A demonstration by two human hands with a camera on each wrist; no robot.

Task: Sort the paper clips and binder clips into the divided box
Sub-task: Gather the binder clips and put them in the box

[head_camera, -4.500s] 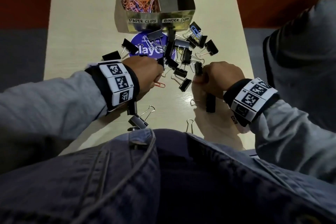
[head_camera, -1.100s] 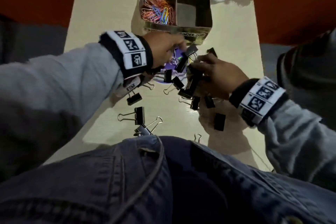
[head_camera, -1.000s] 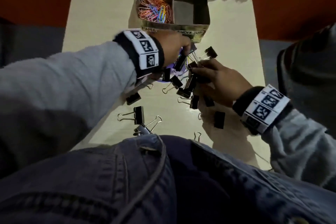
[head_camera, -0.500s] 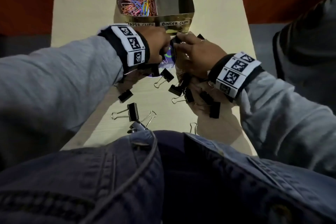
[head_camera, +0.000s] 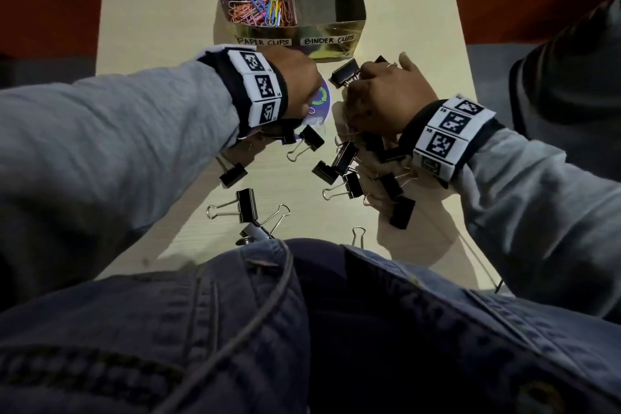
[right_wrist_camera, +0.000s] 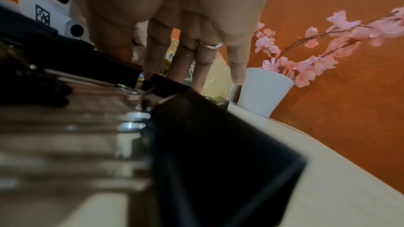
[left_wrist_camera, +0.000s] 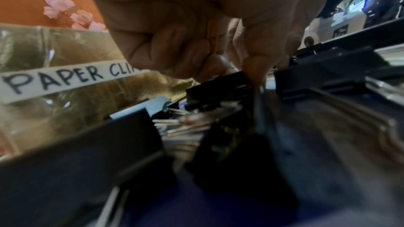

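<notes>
The gold divided box (head_camera: 331,31) stands at the far end of the table, labelled PAPER CLIPS and BINDER CLIPS. Coloured paper clips (head_camera: 260,2) fill its left compartment, and the right compartment looks empty. My left hand (head_camera: 299,84) hovers just before the box with curled fingers. Its fingertips (left_wrist_camera: 253,65) pinch a black binder clip (left_wrist_camera: 218,85), and a thin orange wire shows between the curled fingers. My right hand (head_camera: 386,91) is beside it and pinches another black binder clip (head_camera: 344,73) between thumb and forefinger, its other fingers (right_wrist_camera: 203,61) pointing down.
Several black binder clips (head_camera: 247,205) lie scattered between my hands and the near table edge. A purple disc (head_camera: 321,101) lies under the left hand. A white cup (right_wrist_camera: 262,91) with pink blossoms stands right of the box. My denim lap covers the near edge.
Both hands have moved from the middle of the pile up to the box front. The right hand now has a binder clip raised off the table.
</notes>
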